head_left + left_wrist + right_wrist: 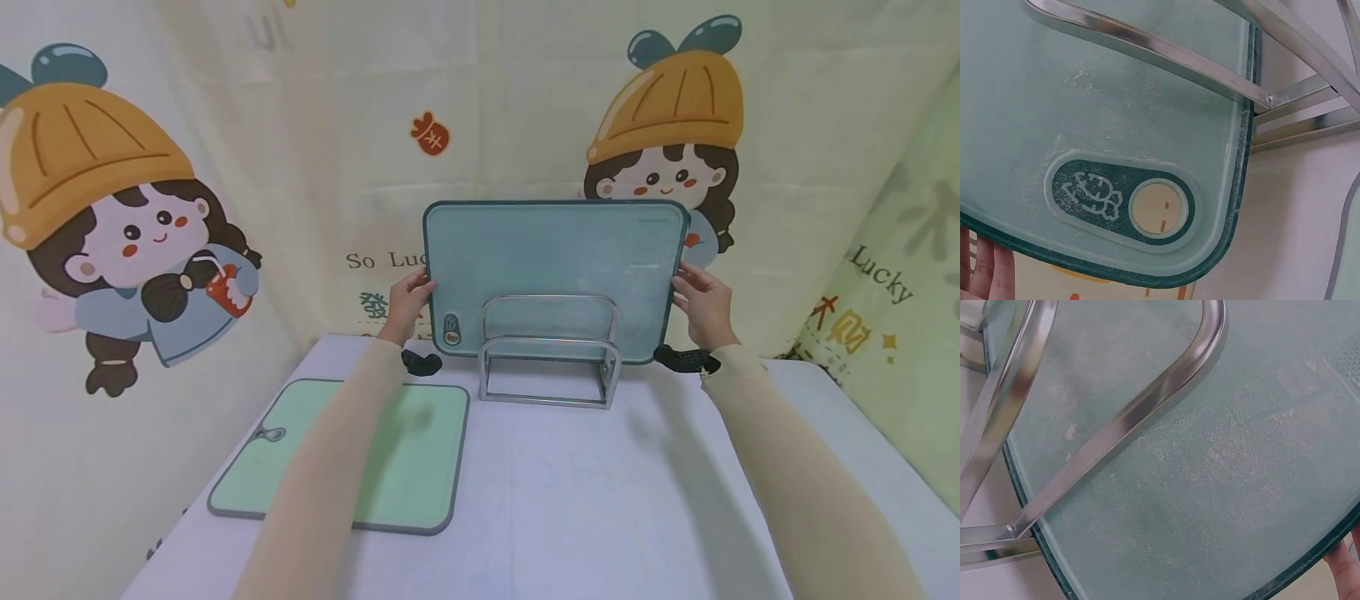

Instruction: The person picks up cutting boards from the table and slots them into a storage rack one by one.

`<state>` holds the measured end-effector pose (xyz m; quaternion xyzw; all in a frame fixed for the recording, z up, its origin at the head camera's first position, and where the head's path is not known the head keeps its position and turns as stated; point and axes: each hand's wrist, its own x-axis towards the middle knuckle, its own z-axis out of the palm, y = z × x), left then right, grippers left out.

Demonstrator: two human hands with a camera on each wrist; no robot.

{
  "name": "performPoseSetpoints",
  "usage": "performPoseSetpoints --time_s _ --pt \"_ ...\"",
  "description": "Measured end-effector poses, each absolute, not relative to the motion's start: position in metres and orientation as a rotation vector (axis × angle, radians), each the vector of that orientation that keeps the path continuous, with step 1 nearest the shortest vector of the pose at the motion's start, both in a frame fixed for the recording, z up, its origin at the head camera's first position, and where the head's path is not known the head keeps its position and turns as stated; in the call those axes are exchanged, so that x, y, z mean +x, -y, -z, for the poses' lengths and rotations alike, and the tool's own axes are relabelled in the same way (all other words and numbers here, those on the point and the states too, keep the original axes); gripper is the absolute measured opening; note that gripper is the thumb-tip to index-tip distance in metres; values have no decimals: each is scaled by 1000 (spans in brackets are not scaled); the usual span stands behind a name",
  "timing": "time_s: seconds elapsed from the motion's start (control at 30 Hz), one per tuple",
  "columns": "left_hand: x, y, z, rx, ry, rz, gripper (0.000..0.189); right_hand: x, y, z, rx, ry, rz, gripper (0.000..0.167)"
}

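Note:
A blue-green cutting board (525, 242) stands upright on its long edge behind the two visible loops of a silver metal rack (546, 338). My left hand (405, 307) grips its left edge, and my right hand (705, 307) holds the right edge. Its lower left corner has a dark oval inlay with a round hole, seen closely in the left wrist view, where the fingers (1002, 269) reach behind the rim. In the right wrist view, bent rack bars (1129, 419) cross the board's rough face, with fingers (1342, 572) at its edge. The thumbs are hidden in both wrist views.
A light green cutting board (420, 442) with a grey rim lies flat on the white tabletop (600, 508), left of the rack and partly under my left forearm. A printed cloth (517, 100) with cartoon figures hangs behind the table.

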<state>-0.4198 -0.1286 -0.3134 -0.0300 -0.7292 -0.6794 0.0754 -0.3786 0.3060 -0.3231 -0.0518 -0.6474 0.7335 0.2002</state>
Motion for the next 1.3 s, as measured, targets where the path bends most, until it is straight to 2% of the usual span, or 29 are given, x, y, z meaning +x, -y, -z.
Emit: performPoseSetpoints --time_s 0.27,0.5,0.8,1.1,1.3 --pt "-420 128 316 -135 2189 2032 46 -376 -306 323 -133 1846 -2004 48" --pt "-420 126 334 -179 2246 1835 60 -365 -297 321 -39 2017 -1778 63" --pt "-382 114 334 -182 2324 1512 70 -341 -283 320 -8 2079 -1619 74" --pt "-334 120 339 -460 2471 1398 71 -312 -264 330 120 2138 -1542 75" --pt "-318 126 352 -643 2528 1440 76 -298 -255 339 220 2222 -1506 79"
